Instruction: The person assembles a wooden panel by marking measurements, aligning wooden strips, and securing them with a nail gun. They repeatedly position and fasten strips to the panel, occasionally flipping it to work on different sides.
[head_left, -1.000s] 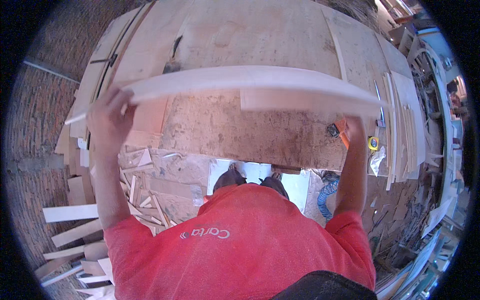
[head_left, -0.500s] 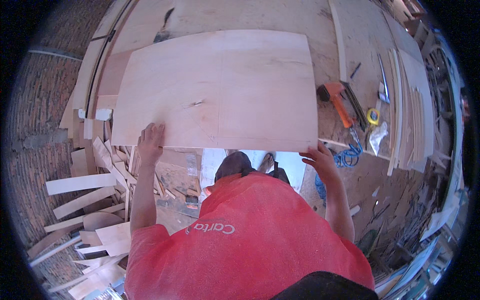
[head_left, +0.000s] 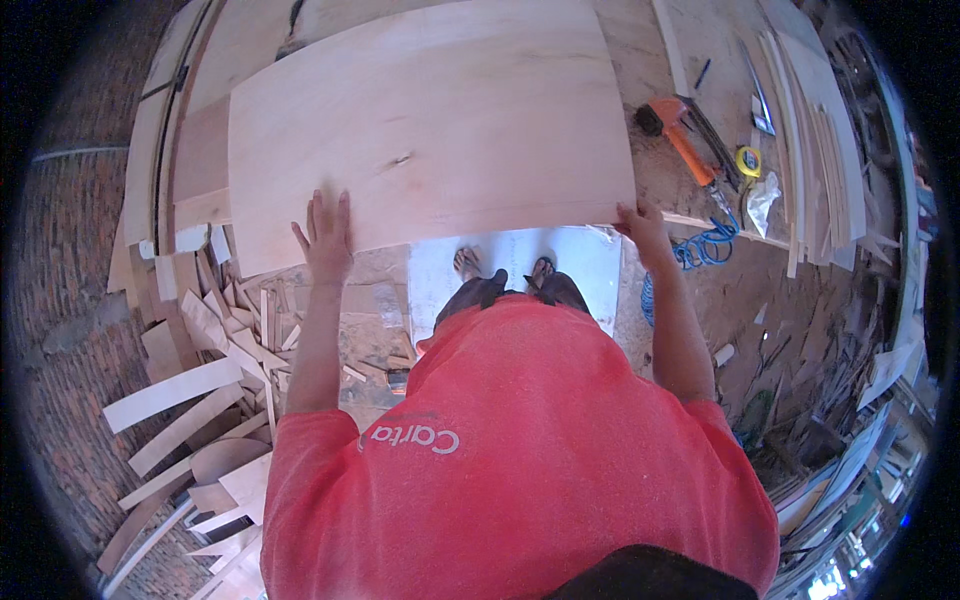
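Note:
A large pale plywood sheet [head_left: 450,110] lies on the workbench in front of me, with a dark knot mark near its middle. My left hand [head_left: 326,236] rests on the sheet near its front edge, fingers spread and pointing away from me. At the front right corner, my right hand [head_left: 643,228] has its fingers closed on the edge of the sheet. Beyond that corner lies an orange and black nail gun [head_left: 688,150], joined to a coiled blue air hose [head_left: 708,245].
Right on the bench are a yellow tape measure [head_left: 748,160], a crumpled white piece [head_left: 763,203] and long thin wood strips [head_left: 800,150]. Wood offcuts [head_left: 215,390] are heaped at my left, beside a brick wall [head_left: 80,300]. A pale board [head_left: 515,270] lies under my feet.
The view has shifted and turned slightly, bringing both feet into sight. My left hand has moved inward from the left along the sheet's front edge and spread its fingers. My right hand stays at the corner.

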